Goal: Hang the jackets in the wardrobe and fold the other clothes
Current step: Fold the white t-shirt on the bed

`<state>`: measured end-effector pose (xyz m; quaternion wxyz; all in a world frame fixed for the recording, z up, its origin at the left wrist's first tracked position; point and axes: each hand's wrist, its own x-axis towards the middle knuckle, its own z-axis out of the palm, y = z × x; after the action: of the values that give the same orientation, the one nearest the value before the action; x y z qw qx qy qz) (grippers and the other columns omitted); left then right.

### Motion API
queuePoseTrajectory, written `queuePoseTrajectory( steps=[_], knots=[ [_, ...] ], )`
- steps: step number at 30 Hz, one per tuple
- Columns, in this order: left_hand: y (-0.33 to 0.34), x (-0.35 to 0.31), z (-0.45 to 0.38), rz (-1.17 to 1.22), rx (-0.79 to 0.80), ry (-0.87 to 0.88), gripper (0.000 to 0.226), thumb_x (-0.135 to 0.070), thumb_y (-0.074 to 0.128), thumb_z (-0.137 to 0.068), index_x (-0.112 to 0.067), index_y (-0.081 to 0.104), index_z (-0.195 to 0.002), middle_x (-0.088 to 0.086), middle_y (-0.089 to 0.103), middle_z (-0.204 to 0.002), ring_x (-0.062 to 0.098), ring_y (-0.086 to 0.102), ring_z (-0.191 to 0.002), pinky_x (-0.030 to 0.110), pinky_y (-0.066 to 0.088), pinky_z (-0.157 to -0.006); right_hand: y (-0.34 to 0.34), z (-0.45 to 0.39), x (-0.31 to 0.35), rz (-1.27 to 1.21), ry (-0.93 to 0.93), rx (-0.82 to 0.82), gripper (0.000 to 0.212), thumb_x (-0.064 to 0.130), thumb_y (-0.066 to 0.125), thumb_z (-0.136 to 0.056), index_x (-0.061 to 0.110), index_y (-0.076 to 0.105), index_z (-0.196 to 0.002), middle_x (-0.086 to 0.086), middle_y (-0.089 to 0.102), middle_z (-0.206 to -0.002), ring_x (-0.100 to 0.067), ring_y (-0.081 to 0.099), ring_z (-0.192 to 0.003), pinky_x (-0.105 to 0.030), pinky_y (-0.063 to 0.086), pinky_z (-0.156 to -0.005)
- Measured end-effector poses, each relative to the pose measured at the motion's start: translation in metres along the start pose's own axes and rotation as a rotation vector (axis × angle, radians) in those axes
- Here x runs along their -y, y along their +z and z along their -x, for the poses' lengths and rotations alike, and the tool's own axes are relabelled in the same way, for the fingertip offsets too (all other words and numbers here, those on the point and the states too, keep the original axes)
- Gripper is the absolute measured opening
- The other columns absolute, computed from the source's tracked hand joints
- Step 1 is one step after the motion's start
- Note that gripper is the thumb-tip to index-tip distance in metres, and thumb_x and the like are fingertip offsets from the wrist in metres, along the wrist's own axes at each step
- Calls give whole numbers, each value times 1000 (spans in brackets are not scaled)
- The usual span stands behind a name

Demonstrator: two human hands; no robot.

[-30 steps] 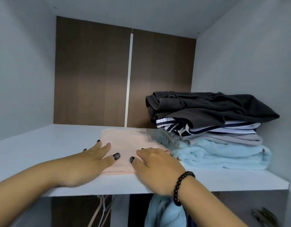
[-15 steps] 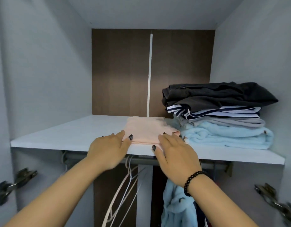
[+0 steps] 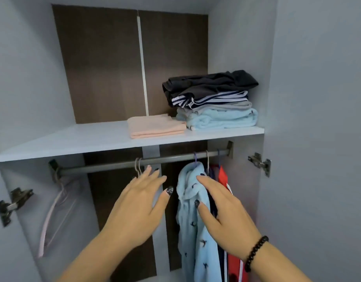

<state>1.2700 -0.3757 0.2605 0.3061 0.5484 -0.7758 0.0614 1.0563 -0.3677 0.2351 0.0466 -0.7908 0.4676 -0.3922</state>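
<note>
Hands (image 3: 134, 208) (image 3: 224, 216) open below shelf (image 3: 73, 143), pink garment (image 3: 157, 126) folded on it

Hanging pale blue fleece jacket (image 3: 195, 231), partly hidden behind the right hand (image 3: 222, 216) and cut off by the lower edge. Red garment (image 3: 234, 263) and dark garment (image 3: 221, 259) beside it on the right, largely hidden; type indeterminate. Blurred pink plastic hanger (image 3: 51, 216) at left. Both forearms cut off by the lower edge.
</note>
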Motion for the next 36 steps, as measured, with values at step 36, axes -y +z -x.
queuePoseTrajectory(
  steps=[36],
  knots=[
    [130,-457,243,636,902,659,63,-69,21,-93,-47,5,-150,-24,17,-157,-1,21,-140,16,20,-101,-266,537,3,350,1149,-253,57,28,55,-93,28,32,-145,16,35,-147,5,29,-129,-8,17,-104]
  ],
)
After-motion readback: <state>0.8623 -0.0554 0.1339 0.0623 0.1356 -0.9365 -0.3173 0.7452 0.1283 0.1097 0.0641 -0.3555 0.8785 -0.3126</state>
